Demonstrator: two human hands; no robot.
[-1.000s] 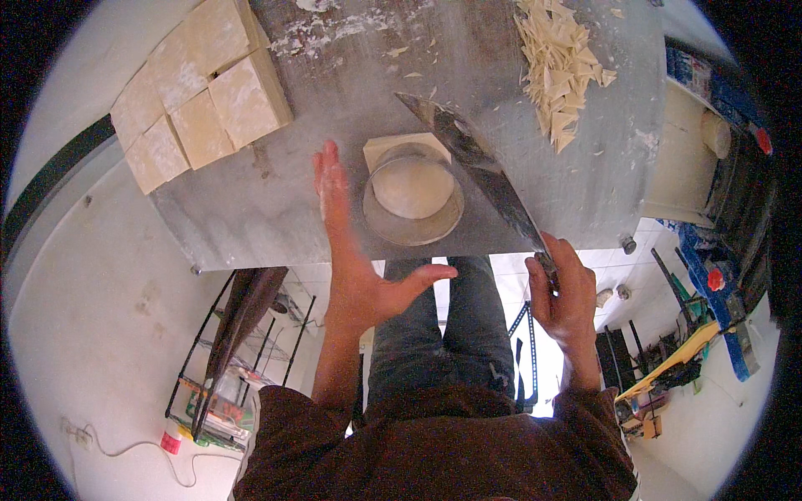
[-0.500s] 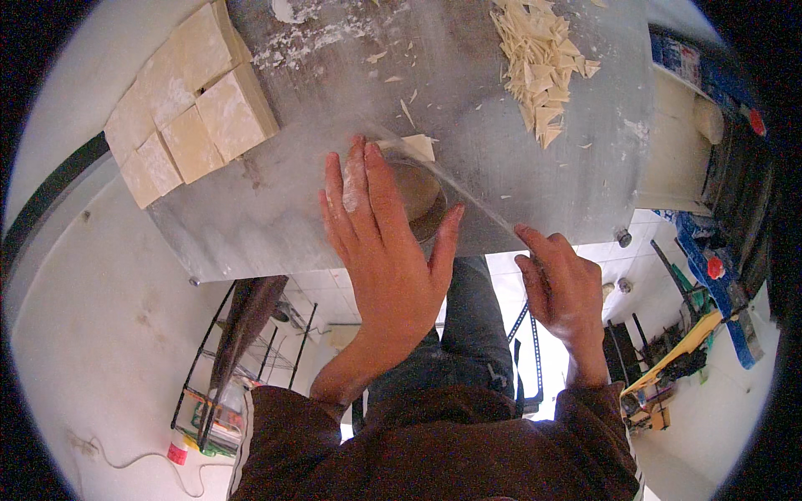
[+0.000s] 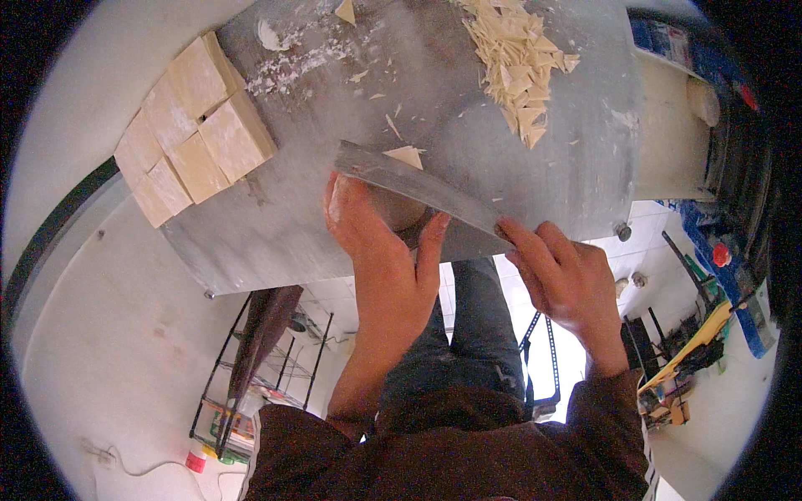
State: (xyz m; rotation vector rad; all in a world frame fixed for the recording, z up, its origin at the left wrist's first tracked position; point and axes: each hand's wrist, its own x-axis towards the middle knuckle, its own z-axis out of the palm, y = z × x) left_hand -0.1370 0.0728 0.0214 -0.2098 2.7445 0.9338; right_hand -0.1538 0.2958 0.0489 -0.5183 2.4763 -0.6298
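Note:
My right hand (image 3: pixel 561 271) grips the handle of a knife (image 3: pixel 430 190), its long wide blade slanting up and left across the metal tabletop. Below the blade, my left hand (image 3: pixel 384 259) has its thumb and fingers on either side of a round brownish thing (image 3: pixel 398 210); the blade and hand partly cover it, so its exact kind is unclear. The left fingertips are next to the blade's far end. A pale triangular dough scrap (image 3: pixel 407 156) lies just beyond the blade. Stacks of floured square dough sheets (image 3: pixel 199 167) stand at the left.
A heap of pale dough trimmings (image 3: pixel 518 71) lies at the far right of the metal table (image 3: pixel 292 209). White flour (image 3: pixel 292 71) is scattered at the far left, with loose scraps nearby. A wire rack (image 3: pixel 284 359) stands below on the left; blue and yellow items (image 3: pixel 710 334) are at the right.
The knife blade has turned, so its broad face shows. My left fingers, stretched out before, are now bent behind it. The whole view has shifted slightly.

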